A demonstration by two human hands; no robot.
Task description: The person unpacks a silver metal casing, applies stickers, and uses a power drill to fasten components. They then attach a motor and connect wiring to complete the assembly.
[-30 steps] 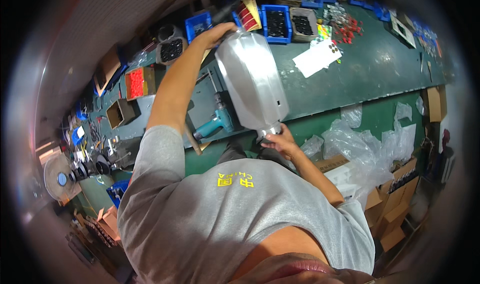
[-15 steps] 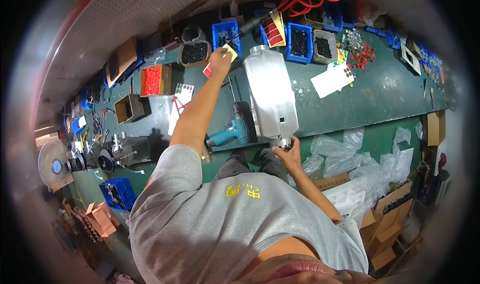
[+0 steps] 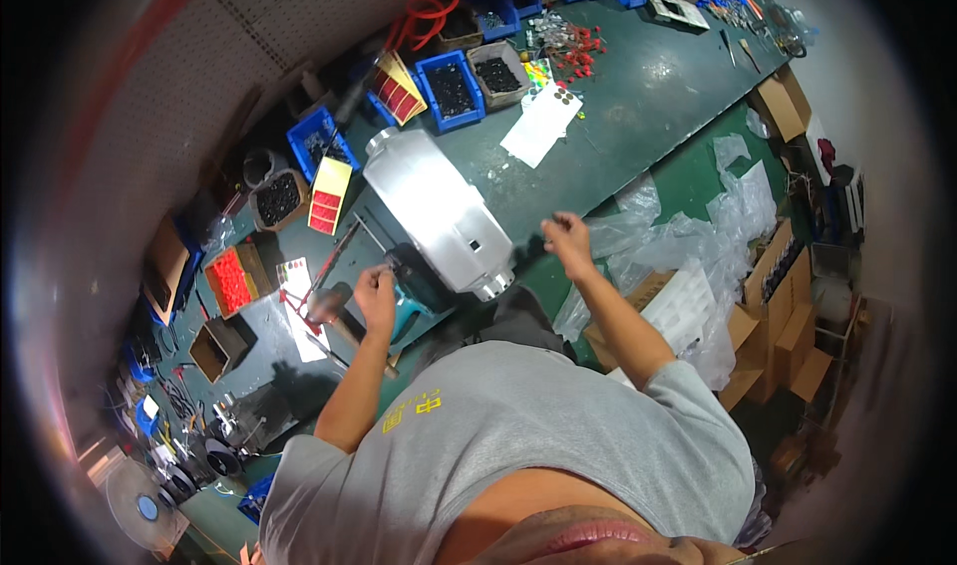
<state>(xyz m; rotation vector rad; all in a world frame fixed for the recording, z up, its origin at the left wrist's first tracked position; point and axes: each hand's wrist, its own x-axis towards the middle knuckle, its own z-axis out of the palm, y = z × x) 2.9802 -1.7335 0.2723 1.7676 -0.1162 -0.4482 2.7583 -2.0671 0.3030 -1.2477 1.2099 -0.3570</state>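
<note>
Over at the far left of the green bench (image 3: 658,87) stand a small fan (image 3: 140,500) and an open cardboard box (image 3: 221,344); next comes a tray of red parts (image 3: 231,278) and a yellow card of red stickers (image 3: 329,194); blue bins (image 3: 451,87) of dark hardware line the back edge. Moving in, the left hand (image 3: 377,296) is closed round the grip of a teal power driver (image 3: 414,301), fingers wrapped tight on it, just beside the lower left flank of the housing (image 3: 437,211); that housing, a long silver metal shell with a round collar at its near end, lies flat on the bench mid-way along, its collar end reaching the front edge just ahead of the person's grey shirt. It looks heavy and stiff, smooth enough to slide on the mat, so I'd judge it best gripped at the collar or under both long edges rather than across the rounded top. Right of it the right hand (image 3: 568,234) hangs in the air over the bench edge, apart from the housing, fingers loosely curled together; whether they pinch something small I cannot tell. Beyond lie white paper sheets (image 3: 541,127), scattered red bits, then crumpled clear plastic bags (image 3: 698,231) and cardboard cartons (image 3: 788,306) off the bench's right end.
</note>
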